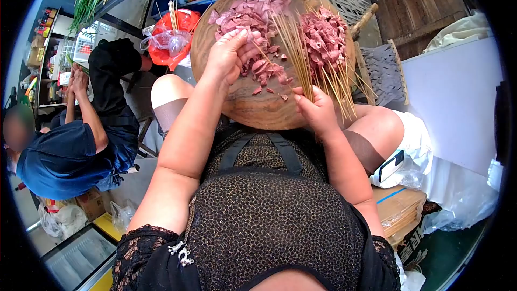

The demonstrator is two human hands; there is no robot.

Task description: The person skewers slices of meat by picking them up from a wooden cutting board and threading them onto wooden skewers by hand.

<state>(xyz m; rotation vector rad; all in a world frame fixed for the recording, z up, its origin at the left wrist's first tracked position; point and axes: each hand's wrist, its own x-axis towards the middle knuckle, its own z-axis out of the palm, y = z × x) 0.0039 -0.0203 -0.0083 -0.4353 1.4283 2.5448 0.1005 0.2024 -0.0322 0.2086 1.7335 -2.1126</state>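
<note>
A round wooden board [253,109] in front of me bears a pile of loose sliced meat [256,11] at its left and back. Meat threaded on skewers [325,37] lies at its right, with the sticks pointing toward me. My left hand [232,56] is over the loose meat, thumb and fingers pinched together; what lies between them is too small to make out. In my right hand [316,109], near the board's front right edge, is a bundle of thin bamboo skewers [298,59] that fans out toward the back. Small meat scraps lie between my hands.
At the left a seated co-worker [64,151] holds green stalks. A red bag [167,43] with sticks stands left of the board. Woven chairs [382,70] are at the right, near a white panel [449,97]. A phone [391,165] lies beside my right leg.
</note>
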